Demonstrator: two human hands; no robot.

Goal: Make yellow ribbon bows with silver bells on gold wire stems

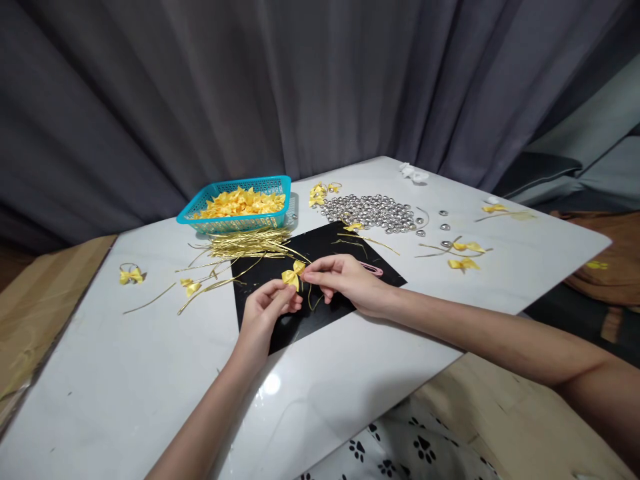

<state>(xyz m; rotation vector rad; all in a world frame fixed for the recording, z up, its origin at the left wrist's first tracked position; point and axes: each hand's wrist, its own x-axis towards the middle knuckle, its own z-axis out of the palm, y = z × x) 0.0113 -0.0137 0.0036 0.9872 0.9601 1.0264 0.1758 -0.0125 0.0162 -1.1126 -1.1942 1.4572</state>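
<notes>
A small yellow ribbon bow (293,274) is held above the black mat (300,327). My left hand (267,303) pinches its lower left side between thumb and fingertips. On the other side, my right hand (340,277) is closed at the bow's right edge, thumb against forefinger. A thin gold twist tie (311,300) hangs down between the two hands; whether the right fingertips grip the tie, the bow or both is hard to make out. Pink-handled scissors (371,269) lie on the mat, partly hidden behind my right hand.
A blue basket (183,217) full of yellow bows stands at the back left. In front of it lies a pile of gold twist ties (245,244). Silver bell-like pieces (370,212) are heaped behind the mat. Loose bows (465,265) and ties are scattered on the white table (125,380).
</notes>
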